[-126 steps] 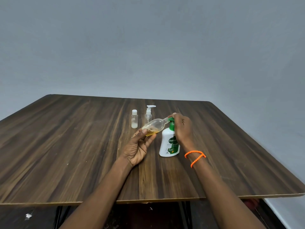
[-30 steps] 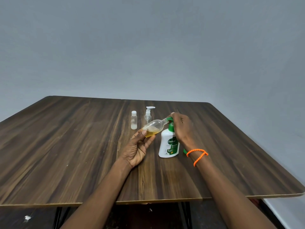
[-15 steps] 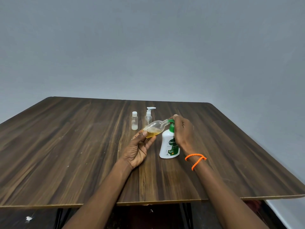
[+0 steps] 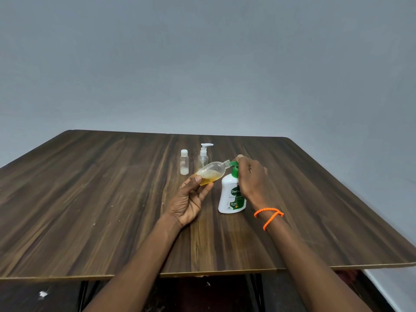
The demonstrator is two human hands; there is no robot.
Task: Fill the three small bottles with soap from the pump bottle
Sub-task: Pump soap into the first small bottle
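Note:
A white pump bottle point(image 4: 229, 197) with a green pump head stands on the wooden table point(image 4: 90, 199). My right hand point(image 4: 252, 179) is curled over the pump head. My left hand point(image 4: 191, 197) holds a clear small bottle point(image 4: 211, 173) tilted on its side, its open neck at the green spout; amber soap with foam lies in its lower part. Behind stand a small capped bottle point(image 4: 184, 162) with a little white liquid and a small clear bottle with a white pump top point(image 4: 203, 154).
The table's near edge runs across the bottom of the view, with dark floor and table legs below. A plain grey wall stands behind. An orange bracelet point(image 4: 269, 216) is on my right wrist.
My right hand has bobbed slightly on the pump head between frames. The tilted bottle stays at the spout, and the amber soap in it looks a little higher than 4 seconds ago.

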